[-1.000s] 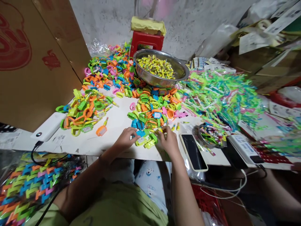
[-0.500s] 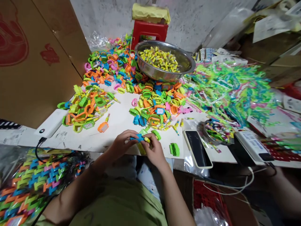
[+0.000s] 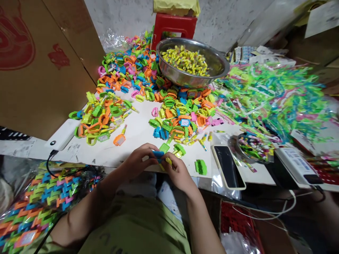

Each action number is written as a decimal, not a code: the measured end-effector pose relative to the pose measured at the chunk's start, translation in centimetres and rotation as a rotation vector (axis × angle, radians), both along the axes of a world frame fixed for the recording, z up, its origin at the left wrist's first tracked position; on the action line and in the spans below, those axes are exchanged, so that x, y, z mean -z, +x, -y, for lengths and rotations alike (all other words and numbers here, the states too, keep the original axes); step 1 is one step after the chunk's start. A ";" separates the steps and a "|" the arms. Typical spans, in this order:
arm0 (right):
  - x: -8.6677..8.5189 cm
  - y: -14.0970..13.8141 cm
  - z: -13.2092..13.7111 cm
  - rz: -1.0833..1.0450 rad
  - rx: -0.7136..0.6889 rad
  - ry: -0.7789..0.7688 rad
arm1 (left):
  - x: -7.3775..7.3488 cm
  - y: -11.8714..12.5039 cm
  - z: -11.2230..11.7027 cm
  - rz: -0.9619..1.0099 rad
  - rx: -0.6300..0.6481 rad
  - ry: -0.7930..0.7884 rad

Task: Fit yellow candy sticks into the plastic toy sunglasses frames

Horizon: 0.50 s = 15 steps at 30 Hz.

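Note:
At the table's front edge, my left hand (image 3: 139,158) pinches a blue plastic toy watch (image 3: 158,154) from its left side. My right hand (image 3: 180,171) is closed on a small yellow tube (image 3: 168,161) against the watch's right end; fingers hide how the two meet. Just beyond lie a green toy watch with a tube (image 3: 166,145) and another green toy watch (image 3: 179,150). A green band piece (image 3: 200,167) lies right of my right hand. An orange toy watch with a yellow tube (image 3: 120,139) lies to the left.
A steel basin (image 3: 185,78) of yellow tubes stands behind a pile of colourful toy watches (image 3: 172,113). Another pile (image 3: 102,118) lies left, near a carton (image 3: 53,70) and white power bank (image 3: 63,134). Rightward are a phone (image 3: 229,167), a small bowl (image 3: 255,146) and green strips (image 3: 278,95).
The blue toy watch has turned in my fingers and now shows a narrow side. My hands stay close together. The whole view has shifted slightly.

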State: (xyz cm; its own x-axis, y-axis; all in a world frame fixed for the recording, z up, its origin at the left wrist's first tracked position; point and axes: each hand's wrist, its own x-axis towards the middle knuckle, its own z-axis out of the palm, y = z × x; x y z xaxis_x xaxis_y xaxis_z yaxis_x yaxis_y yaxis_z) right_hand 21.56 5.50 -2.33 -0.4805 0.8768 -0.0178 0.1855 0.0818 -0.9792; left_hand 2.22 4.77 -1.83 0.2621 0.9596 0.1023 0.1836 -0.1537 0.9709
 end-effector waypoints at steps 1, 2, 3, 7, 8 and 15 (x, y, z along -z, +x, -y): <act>-0.1 0.0 0.1 -0.023 0.000 -0.030 | -0.2 -0.1 0.0 0.007 0.022 -0.014; -0.2 0.0 0.1 -0.042 0.003 -0.055 | -0.4 -0.3 0.0 0.008 0.049 -0.025; -0.2 0.0 0.1 -0.055 0.006 -0.075 | -0.6 -0.6 0.1 0.000 0.078 -0.033; -0.7 -0.1 0.3 -0.081 -0.013 -0.152 | -1.3 -1.5 0.4 -0.088 0.137 -0.070; -0.8 -0.1 0.3 -0.081 -0.022 -0.165 | -1.4 -1.7 0.5 -0.102 0.144 -0.080; -1.4 -0.1 0.2 0.039 -0.034 -0.054 | -1.3 -1.9 0.9 -0.077 0.162 -0.127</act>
